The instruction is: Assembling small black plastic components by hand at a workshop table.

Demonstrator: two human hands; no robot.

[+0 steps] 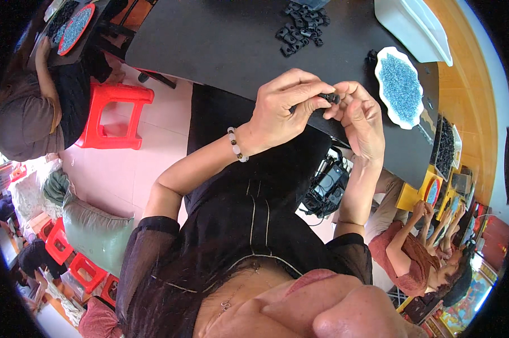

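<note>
Above the near edge of the dark table (220, 39), my left hand (277, 110) pinches a small black plastic part (330, 98) between thumb and fingers. My right hand (360, 121) closes on the same part from the other side, its thumb and fingertips meeting around it. Fingertips cover much of the part, so its full shape is hidden. Further back lies a loose pile of similar-looking small black plastic parts (302, 28). Just right of my right hand, a white scalloped dish (382, 56) holds many tiny translucent blue pieces (401, 87).
A white plastic bin (412, 28) stands at the table's far right. One red stool (116, 115) is on the floor to the left, near a seated person (29, 112). Stuffed sacks (97, 225) lie lower left. More people (406, 253) work at the right.
</note>
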